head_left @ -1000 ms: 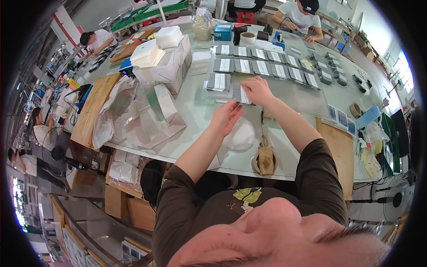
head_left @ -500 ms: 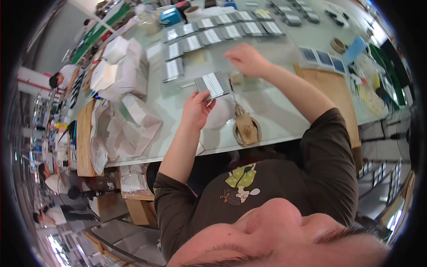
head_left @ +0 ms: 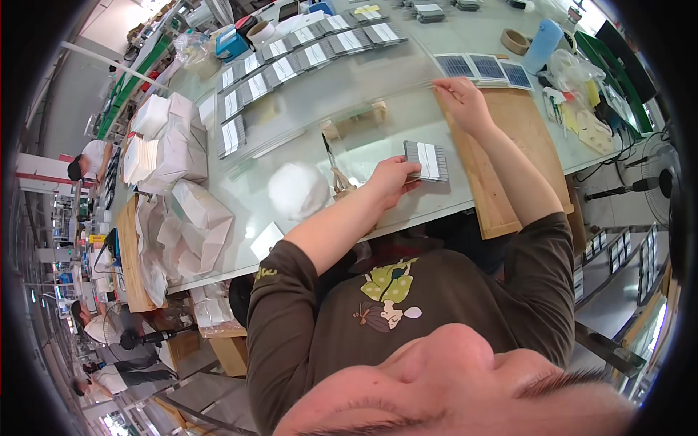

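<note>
L hand grip closed on grey pack, R hand at clr sheet's edge, grip unclear.

"From my remote station: class of place?"

"Workshop, small-goods assembly, as I read it. One long worktable, pale top. Grey packs, white-banded, in rows. Dark gridded panels, side by side. One roll of brown tape."

"Further evidence on my feed?"

"One black fan, right side. One person in a white top, far left, beside a line of dark items. More people, lower left."
</note>
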Demonstrator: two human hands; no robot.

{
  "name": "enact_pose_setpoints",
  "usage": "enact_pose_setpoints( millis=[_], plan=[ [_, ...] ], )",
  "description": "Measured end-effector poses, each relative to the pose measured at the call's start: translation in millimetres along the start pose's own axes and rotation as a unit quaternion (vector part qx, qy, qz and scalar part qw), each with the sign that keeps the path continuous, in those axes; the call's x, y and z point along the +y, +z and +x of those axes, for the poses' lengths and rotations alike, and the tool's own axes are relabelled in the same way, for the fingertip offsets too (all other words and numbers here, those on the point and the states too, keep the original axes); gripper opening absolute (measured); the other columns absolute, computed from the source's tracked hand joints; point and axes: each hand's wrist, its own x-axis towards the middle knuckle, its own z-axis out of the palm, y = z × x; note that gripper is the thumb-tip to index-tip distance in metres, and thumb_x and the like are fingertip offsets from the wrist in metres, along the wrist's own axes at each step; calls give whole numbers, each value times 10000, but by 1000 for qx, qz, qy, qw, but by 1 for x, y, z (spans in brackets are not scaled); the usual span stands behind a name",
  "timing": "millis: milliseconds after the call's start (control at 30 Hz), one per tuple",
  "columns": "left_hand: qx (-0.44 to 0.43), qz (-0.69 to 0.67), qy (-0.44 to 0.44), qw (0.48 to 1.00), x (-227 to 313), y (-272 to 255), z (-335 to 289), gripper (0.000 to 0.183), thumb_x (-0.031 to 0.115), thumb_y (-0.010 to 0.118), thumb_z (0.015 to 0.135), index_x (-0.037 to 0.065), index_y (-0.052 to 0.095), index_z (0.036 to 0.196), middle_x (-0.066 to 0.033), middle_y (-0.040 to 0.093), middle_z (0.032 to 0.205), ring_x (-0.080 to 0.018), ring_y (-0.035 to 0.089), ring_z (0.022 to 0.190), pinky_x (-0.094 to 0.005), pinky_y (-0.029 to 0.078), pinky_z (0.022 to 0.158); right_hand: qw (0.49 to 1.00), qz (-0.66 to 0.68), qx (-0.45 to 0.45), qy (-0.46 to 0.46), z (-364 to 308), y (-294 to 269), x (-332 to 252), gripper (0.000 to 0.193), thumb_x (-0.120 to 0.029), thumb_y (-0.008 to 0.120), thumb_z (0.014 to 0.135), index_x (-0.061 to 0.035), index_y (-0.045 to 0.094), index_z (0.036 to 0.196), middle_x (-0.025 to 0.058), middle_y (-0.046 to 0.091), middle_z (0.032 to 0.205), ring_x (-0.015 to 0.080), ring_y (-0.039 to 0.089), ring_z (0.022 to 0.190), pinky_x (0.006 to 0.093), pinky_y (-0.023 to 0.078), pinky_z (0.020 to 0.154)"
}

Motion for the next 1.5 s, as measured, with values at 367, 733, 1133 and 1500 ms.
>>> enact_pose_setpoints(
  millis=[367, 733, 1133, 1500],
  plan=[
    [48, 88, 1, 995, -20, 17, 21, 345, 138, 634, 824, 37, 512, 1130, -79, 588, 1059, -220, 588, 895, -373, 486, 712, 996, 88, -1, -20, -16, 2, 0, 138, -87, 630, 858, -27, 672, 975, 99, 664, 942, 212, 608, 932, 302, 469, 830],
    [-36, -60, 56, 996, 29, -75, -107, 357, 166, 603, 890, 37, 473, 1197, -78, 576, 1100, -246, 627, 931, -331, 518, 712, 965, 127, -228, -38, 13, 114, -133, 239, -141, 653, 846, -36, 654, 1060, 99, 641, 1009, 186, 599, 941, 282, 474, 806],
    [205, -357, 328, 850, 91, -268, -119, 366, 229, 561, 896, 12, 452, 1170, -125, 495, 1154, -297, 520, 1067, -424, 445, 918, 954, -111, -266, -80, 83, 302, -238, 498, -472, 493, 894, -105, 552, 1227, 130, 503, 1318, 329, 394, 1271, 473, 286, 1044],
    [183, -347, 281, 876, 103, -289, -128, 401, 352, 607, 858, 51, 539, 1116, -68, 578, 1078, -247, 560, 990, -387, 438, 869, 936, -71, -256, -230, 63, 316, -223, 427, -462, 500, 895, -177, 612, 1192, 87, 516, 1320, 320, 369, 1301, 460, 262, 1076]
  ],
)
